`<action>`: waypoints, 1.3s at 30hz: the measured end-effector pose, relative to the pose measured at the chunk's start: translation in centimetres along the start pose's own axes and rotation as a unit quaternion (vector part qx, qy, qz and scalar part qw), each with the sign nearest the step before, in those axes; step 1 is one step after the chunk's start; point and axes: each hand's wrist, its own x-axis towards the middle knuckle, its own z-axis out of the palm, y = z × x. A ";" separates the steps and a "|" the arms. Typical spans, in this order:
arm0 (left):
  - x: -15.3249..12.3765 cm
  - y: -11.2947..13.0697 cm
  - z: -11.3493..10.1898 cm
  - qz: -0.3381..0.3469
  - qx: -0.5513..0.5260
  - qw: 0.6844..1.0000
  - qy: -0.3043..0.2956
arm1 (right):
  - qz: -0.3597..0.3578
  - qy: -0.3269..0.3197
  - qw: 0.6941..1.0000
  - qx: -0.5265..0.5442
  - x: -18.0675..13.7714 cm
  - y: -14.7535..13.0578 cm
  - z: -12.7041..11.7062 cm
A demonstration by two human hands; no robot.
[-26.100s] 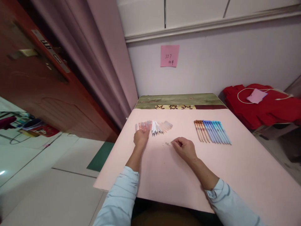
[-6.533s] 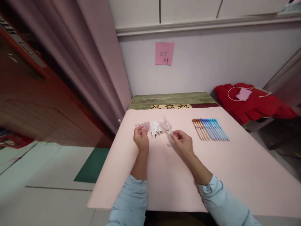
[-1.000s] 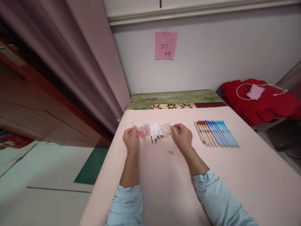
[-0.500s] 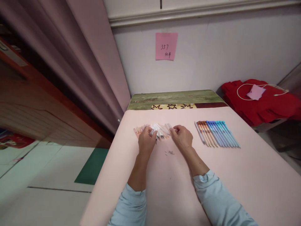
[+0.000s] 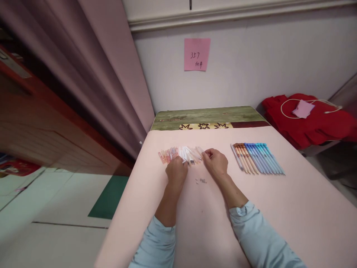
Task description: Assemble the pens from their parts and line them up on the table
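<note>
Pinching narrowly, the fingers of the right hand (image 5: 217, 162) meet at the pale tubes (image 5: 197, 152), immediately right of the white refills (image 5: 184, 150); whether a tube is gripped or only touched cannot be told. The fingers of the left hand (image 5: 176, 173) are curled in over the near left part of the refills, back of the hand uppermost. Their contents, if any, are hidden.

The refills lie fanned on the worktop (image 5: 202, 234), dark tips on the near side. Printed pinkish barrels (image 5: 168, 153) lie directly left of the refills. Small loose parts (image 5: 203, 181), too small to identify, lie on the near side of the refills, apart from both hands.

Handling (judged by appearance): refills are light, slim and likely to roll. Grip at mid-length or at the plain white end; keep pressure off the tips. Tubes and barrels should be light, stiff and smooth, hence slippery; hold across the body with light fingertip pressure. Lift small loose parts singly.

Well right of the refills, a row of pens (image 5: 255, 159) shows brown, violet-blue and turquoise tops, with a greyish pen (image 5: 237, 158) at its left end. Beyond the refills runs a green panel (image 5: 206, 113).
</note>
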 end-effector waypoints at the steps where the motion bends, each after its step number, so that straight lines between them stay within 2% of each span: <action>1: 0.0 0.0 0.0 -0.003 0.001 1.000 -0.004 | -0.001 0.000 1.000 0.001 0.0 0.0 0.0; 6: 0.1 -0.3 0.1 -0.021 -0.037 0.999 0.012 | -0.001 0.022 0.999 0.024 -0.1 0.0 0.0; 9: 0.5 -0.7 0.2 -0.022 -0.170 0.983 0.064 | -0.009 0.047 0.993 0.108 -0.2 0.0 0.2; 11: 0.7 -0.8 0.3 -0.016 -0.326 0.941 0.092 | -0.014 0.030 0.975 0.222 -0.2 -0.1 0.5; 14: 1.0 -0.7 0.3 -0.011 -0.558 0.825 0.095 | -0.010 -0.067 0.911 0.406 -0.3 -0.4 1.0; 16: 1.1 -0.4 0.2 -0.008 -0.649 0.755 0.091 | 0.001 -0.133 0.869 0.476 -0.3 -0.6 1.2; 17: 1.1 -0.4 0.2 -0.005 -0.674 0.733 0.094 | 0.005 -0.155 0.856 0.493 -0.3 -0.6 1.2; 19: 1.0 -0.3 0.1 0.004 -0.695 0.711 0.104 | 0.002 -0.177 0.846 0.503 -0.4 -0.5 1.3; 28: 0.8 -0.2 0.3 0.007 -0.690 0.715 0.110 | -0.036 -0.224 0.846 0.483 -0.6 0.0 1.4; 39: 0.6 -0.2 0.3 0.021 -0.673 0.734 0.088 | -0.038 -0.228 0.846 0.480 -0.6 0.0 1.5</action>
